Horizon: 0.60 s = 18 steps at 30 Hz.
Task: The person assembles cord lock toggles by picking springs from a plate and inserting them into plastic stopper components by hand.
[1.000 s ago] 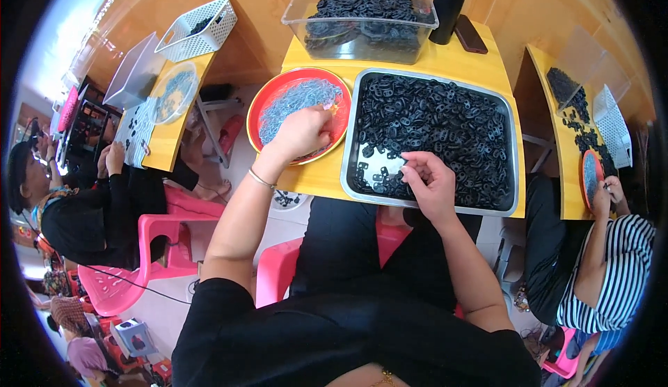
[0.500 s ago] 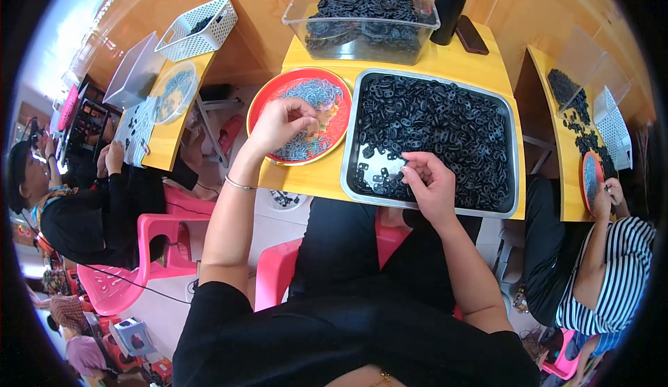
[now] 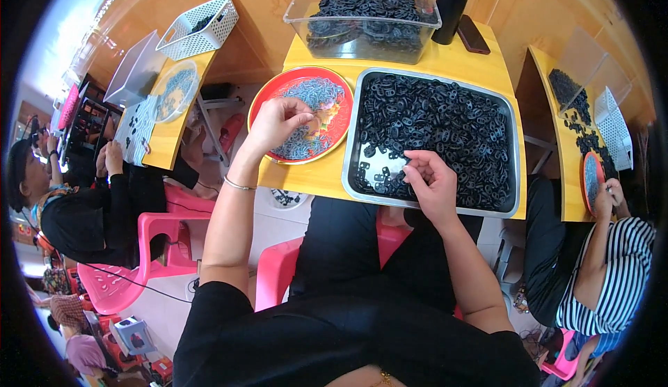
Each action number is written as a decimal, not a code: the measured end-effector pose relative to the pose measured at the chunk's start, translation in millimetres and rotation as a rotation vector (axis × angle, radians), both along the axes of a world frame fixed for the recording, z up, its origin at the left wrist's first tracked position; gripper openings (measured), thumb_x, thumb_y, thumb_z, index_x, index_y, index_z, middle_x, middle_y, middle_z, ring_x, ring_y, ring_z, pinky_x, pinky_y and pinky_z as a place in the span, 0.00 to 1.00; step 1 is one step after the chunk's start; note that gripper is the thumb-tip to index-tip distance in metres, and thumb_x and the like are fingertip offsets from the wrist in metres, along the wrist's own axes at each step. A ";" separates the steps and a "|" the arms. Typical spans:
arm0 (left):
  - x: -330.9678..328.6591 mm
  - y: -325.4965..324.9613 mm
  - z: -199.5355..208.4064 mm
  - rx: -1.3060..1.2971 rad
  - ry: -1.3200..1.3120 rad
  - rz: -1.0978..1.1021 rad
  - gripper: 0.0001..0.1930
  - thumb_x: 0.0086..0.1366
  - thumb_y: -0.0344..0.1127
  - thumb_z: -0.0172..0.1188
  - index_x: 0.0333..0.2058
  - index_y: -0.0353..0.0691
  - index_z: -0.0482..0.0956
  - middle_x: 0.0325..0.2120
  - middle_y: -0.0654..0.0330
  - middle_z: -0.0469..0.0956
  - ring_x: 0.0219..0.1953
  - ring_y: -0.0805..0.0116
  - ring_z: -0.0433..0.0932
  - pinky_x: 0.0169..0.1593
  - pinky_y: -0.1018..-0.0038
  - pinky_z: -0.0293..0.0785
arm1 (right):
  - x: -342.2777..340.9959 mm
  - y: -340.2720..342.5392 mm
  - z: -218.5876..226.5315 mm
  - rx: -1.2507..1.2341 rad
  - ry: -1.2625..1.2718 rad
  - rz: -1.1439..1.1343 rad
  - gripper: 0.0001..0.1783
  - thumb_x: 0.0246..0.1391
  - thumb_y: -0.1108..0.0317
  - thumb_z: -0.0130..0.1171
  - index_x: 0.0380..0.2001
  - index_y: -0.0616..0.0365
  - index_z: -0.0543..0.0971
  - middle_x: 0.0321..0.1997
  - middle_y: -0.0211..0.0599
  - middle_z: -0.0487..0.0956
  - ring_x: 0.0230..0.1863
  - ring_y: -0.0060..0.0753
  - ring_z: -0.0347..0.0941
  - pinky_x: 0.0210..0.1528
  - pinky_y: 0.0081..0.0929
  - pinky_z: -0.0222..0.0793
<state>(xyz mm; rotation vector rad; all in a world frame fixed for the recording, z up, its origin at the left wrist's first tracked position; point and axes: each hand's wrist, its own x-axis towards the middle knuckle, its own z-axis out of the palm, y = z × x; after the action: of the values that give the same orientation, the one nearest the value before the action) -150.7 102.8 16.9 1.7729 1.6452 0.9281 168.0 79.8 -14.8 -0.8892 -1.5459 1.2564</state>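
Note:
My left hand is pinched closed over a round red plate heaped with small silvery wire pieces. Whatever is between its fingertips is too small to make out. At the near edge of a metal tray, my right hand pinches a small black plastic piece, mostly hidden by the thumb and forefinger. Flat black pieces with two holes fill most of the tray. Close to my right fingertips, a few loose ones lie on bare metal in its near left corner.
Behind the tray stands a clear bin of black pieces, beside a black flask and a dark phone. People work at side tables to the left and right. Under the table edge is a white bowl.
My left fingertips have shifted slightly over the red plate, still pinched. My right hand stays nearly still at the tray, its finger and thumb together.

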 end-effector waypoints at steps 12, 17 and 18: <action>5.7 -3.2 4.1 0.045 0.284 0.039 0.12 0.62 0.38 0.55 0.25 0.34 0.71 0.13 0.52 0.67 0.17 0.64 0.69 0.25 0.66 0.64 | 1.4 0.1 -1.0 0.012 -0.026 -0.003 0.13 0.52 0.79 0.54 0.42 0.65 0.74 0.30 0.30 0.75 0.28 0.16 0.72 0.32 0.12 0.68; -0.2 -2.0 -6.7 0.016 -0.031 0.037 0.07 0.60 0.31 0.58 0.27 0.34 0.73 0.16 0.60 0.72 0.21 0.74 0.70 0.28 0.76 0.67 | 0.9 0.1 -0.3 0.019 -0.041 -0.002 0.12 0.52 0.79 0.54 0.42 0.65 0.74 0.30 0.30 0.76 0.28 0.16 0.72 0.32 0.12 0.68; -1.4 -1.4 -7.8 0.015 -0.032 0.037 0.07 0.60 0.31 0.58 0.27 0.34 0.73 0.16 0.60 0.72 0.21 0.74 0.70 0.28 0.76 0.67 | 0.9 0.2 0.1 0.017 -0.041 0.001 0.12 0.52 0.79 0.54 0.42 0.66 0.74 0.30 0.30 0.76 0.28 0.16 0.72 0.32 0.12 0.68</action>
<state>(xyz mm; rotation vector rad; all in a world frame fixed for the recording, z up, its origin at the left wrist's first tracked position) -152.1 101.4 9.1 1.7345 1.6597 0.9832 168.9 80.0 -14.7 -0.9080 -1.5873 1.2312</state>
